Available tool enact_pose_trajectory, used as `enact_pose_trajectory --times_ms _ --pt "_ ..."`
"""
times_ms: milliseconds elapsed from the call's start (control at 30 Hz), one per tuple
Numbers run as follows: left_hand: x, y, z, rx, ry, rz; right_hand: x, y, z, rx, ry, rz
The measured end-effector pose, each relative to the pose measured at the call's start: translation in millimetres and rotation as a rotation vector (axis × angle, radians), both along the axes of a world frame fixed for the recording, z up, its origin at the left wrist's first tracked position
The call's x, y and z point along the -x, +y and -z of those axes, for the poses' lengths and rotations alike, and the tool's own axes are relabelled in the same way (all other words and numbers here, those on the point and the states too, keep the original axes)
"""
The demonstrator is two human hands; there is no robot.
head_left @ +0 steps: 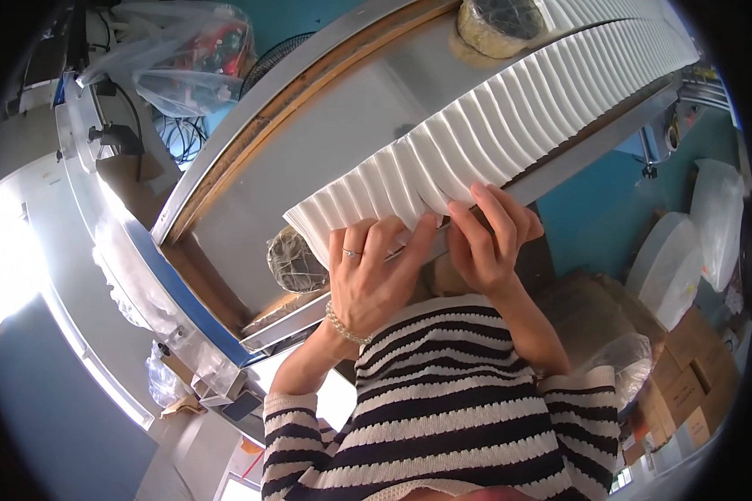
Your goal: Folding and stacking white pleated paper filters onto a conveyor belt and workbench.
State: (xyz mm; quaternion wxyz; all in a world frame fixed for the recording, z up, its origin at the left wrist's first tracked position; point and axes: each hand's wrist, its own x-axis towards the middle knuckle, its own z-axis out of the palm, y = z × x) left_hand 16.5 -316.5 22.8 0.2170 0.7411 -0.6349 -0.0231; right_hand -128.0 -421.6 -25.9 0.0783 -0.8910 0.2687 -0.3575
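Note:
A long row of thin white folded sheets (pixel 476 125), standing on edge in wavy bunches, runs from the middle of the work surface to the far right. Their exact kind I cannot make out. My left hand (pixel 376 267), with a ring and a beaded bracelet, curls its fingers over the near side of the row at its left end. Close beside it, my right hand (pixel 493 242) is bent with thumb and fingertips pinching at the row's near edge. The two hands almost meet, and their fingers partly hide what they grip.
A metal-edged trough (pixel 309 134) with a grey bed lies under the row. A wrapped roll (pixel 297 260) sits at its near left, and another tape-like roll (pixel 501 25) at the far side. Cardboard boxes (pixel 685 384) and plastic bags (pixel 718 225) stand at the right.

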Motion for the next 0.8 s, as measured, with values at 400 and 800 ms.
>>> enact_pose_trajectory --times_ms 400,800 --pt "0.0 0.4 1.4 0.003 0.037 -0.017 -9.2 13.7 3.3 -0.019 -0.061 0.103" --pt "0.0 1.8 4.1 0.032 0.034 -0.017 -10.4 19.9 5.9 -0.011 -0.046 0.140"
